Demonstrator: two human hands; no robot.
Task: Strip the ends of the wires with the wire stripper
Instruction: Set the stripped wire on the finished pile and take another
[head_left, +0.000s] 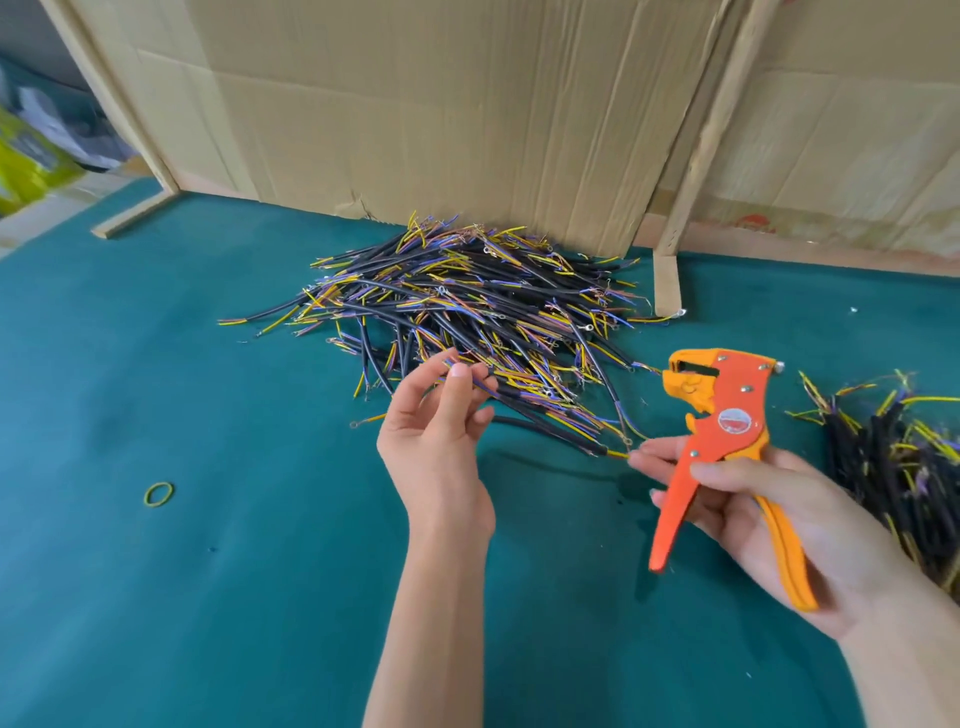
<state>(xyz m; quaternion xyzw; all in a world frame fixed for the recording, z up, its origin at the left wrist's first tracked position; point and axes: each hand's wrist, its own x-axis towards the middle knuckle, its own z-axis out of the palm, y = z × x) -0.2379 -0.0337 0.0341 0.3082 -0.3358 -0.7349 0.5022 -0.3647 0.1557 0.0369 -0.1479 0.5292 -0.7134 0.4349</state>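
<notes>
A large heap of short black cables with yellow, blue and purple inner wires lies on the green table by the cardboard. My left hand pinches the thin wire ends of one black cable at the heap's near edge. That cable runs to the right, and its yellow end touches the fingertips of my right hand. My right hand grips the orange wire stripper by its handles, jaws pointing up and left.
A second pile of black cables lies at the right edge. A yellow-green rubber band sits on the felt to the left. Cardboard sheets and wooden slats stand along the back.
</notes>
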